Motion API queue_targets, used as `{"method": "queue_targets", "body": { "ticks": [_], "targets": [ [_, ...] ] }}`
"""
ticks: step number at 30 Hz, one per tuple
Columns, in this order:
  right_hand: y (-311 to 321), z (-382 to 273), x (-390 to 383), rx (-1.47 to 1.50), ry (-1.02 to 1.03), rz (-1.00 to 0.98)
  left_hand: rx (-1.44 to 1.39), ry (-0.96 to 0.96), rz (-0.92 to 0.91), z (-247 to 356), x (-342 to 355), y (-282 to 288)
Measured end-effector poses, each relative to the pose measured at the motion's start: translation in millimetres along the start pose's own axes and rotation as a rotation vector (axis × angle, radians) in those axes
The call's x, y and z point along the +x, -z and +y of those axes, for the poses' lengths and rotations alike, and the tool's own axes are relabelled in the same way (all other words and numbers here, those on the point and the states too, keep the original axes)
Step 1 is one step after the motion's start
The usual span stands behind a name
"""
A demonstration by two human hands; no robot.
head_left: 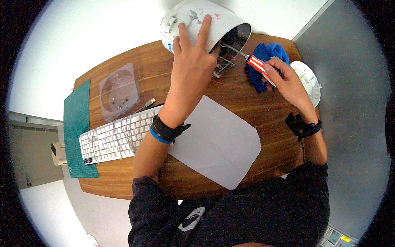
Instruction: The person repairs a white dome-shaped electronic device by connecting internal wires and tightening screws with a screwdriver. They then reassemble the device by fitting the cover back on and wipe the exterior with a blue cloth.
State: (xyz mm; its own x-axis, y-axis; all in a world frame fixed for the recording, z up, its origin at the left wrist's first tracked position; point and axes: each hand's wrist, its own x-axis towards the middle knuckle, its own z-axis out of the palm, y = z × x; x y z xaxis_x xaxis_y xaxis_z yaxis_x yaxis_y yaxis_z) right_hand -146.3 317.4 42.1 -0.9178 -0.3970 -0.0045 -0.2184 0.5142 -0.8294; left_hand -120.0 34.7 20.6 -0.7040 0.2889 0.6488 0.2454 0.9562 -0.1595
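Observation:
A white appliance body (224, 20) with a flower print lies on its side at the far edge of the table. Its open end faces right, and loose wires (225, 64) spill out of it. My left hand (193, 57) grips the body near the rim, with fingers stretched along its outer wall; the thumb is partly hidden. In my right hand (284, 80) is a screwdriver (256, 64) with a red and white handle, fingers wrapped round it. The shaft points left into the opening, where its tip is hard to make out.
A blue cloth (259, 78) and a round white plastic cover (314, 84) lie at the right. Left are a clear plastic tray (108, 92) with small screws, a white keyboard (107, 142) wrapped in its cable, and a green cutting mat (76, 119). A grey sheet (218, 144) covers the middle.

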Motion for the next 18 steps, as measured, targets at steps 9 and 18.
{"method": "queue_targets", "body": {
  "ticks": [9,18],
  "targets": [
    [-13.7,3.3,-5.5,-0.602,0.491,0.348,0.006,0.012,-0.045,2.0,0.2,3.7],
    [-12.4,6.6,-4.7,-0.368,0.315,0.127,-0.002,0.006,-0.057,-0.2,0.1,6.0]
  ]
}}
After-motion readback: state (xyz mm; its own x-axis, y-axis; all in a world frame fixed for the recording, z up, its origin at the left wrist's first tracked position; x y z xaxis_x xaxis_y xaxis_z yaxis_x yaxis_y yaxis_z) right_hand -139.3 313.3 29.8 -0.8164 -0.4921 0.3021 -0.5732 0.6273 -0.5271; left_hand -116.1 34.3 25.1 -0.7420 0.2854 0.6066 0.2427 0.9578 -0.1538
